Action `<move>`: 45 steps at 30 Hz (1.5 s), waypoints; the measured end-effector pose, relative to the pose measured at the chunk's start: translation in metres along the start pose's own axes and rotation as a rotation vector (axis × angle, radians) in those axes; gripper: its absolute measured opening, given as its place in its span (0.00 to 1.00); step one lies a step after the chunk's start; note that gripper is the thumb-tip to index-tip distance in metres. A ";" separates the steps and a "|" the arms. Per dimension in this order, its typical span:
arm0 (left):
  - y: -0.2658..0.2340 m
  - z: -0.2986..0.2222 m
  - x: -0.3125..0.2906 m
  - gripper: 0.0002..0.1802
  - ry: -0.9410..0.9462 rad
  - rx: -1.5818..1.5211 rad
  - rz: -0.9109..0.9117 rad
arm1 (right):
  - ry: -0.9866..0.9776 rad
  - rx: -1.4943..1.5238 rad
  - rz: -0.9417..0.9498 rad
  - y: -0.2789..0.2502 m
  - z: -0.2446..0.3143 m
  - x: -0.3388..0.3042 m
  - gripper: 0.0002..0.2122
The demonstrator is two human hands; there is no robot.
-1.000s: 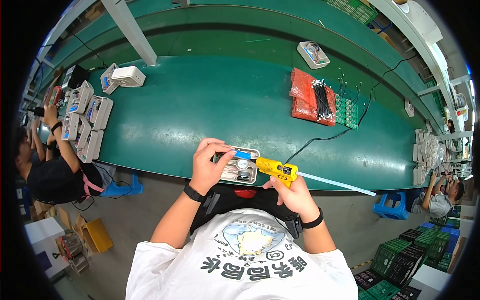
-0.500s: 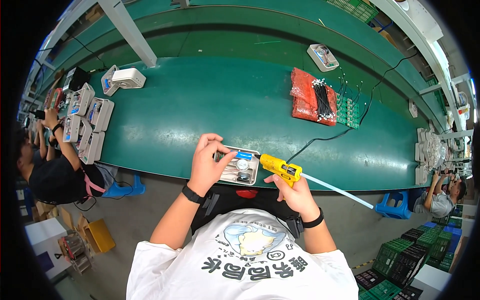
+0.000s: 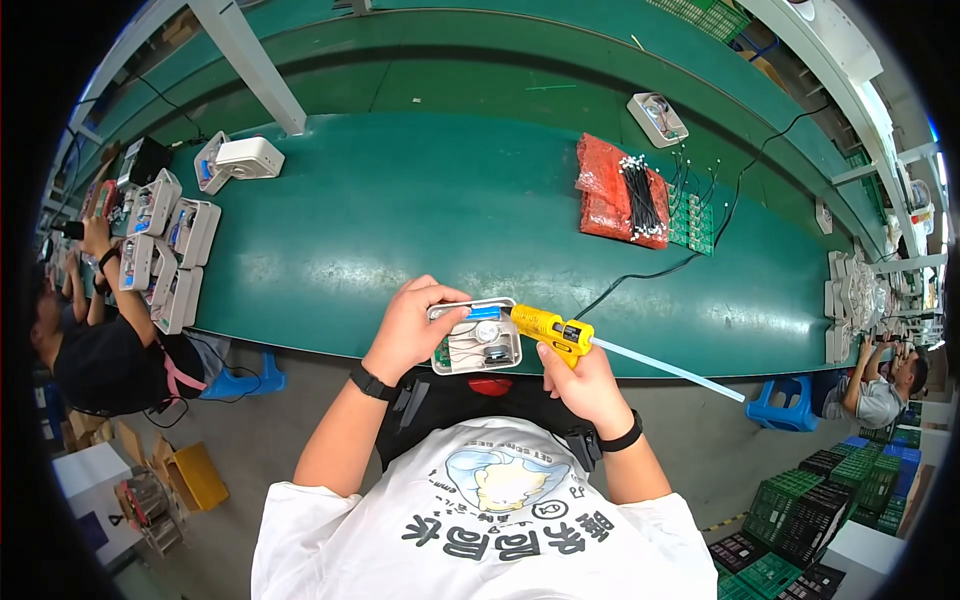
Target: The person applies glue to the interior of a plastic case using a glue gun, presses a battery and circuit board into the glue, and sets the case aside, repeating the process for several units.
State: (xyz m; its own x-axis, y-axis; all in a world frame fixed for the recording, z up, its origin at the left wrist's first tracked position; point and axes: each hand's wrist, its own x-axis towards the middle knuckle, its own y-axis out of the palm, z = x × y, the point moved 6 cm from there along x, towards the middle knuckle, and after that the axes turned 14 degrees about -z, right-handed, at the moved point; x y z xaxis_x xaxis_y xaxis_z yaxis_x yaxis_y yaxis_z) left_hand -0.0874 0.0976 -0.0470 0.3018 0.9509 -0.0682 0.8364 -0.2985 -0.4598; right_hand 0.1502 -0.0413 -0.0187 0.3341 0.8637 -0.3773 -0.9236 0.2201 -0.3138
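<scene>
An open white plastic casing (image 3: pixel 517 350) lies at the near edge of the green table in front of me. Inside it are a blue battery pack (image 3: pixel 484 313), a round white part, a round black part, thin wires and a bit of green circuit board. My left hand (image 3: pixel 412 325) grips the casing's upper left corner, with the thumb at the left end of the battery pack. Held in my right hand (image 3: pixel 588 384) is a yellow hot glue gun (image 3: pixel 548 328), its nozzle at the casing's upper right corner. A long translucent glue stick (image 3: pixel 668 370) juts from its back.
A red bag (image 3: pixel 603 195) bears a bundle of black wires (image 3: pixel 645 200), beside green circuit boards (image 3: pixel 690 222). The gun's black cable (image 3: pixel 640 275) runs rightward. White casings (image 3: pixel 193 232) stand at left near a co-worker (image 3: pixel 110 350); more (image 3: pixel 840 290) are at right by another person.
My left hand's raised fingers have come down around the casing's corner, and the thumb has shifted left. The glue gun has moved slightly left, its nozzle now over the casing's rim.
</scene>
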 end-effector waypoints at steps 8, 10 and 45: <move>-0.002 -0.005 -0.005 0.10 0.222 0.002 -0.122 | 0.075 0.152 0.049 -0.004 -0.011 -0.002 0.13; -0.001 -0.003 -0.005 0.10 0.225 0.017 -0.103 | 0.095 0.143 0.070 -0.003 -0.013 -0.002 0.13; -0.003 -0.010 -0.019 0.24 0.389 0.041 -0.196 | -0.006 -0.042 0.138 0.036 0.026 0.001 0.14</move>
State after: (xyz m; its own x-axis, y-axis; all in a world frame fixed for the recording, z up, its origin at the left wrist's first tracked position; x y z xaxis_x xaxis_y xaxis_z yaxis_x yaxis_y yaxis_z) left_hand -0.0907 0.0794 -0.0352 0.2956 0.8855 0.3586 0.8783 -0.1043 -0.4665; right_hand 0.1121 -0.0209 -0.0076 0.2035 0.8871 -0.4142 -0.9520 0.0805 -0.2953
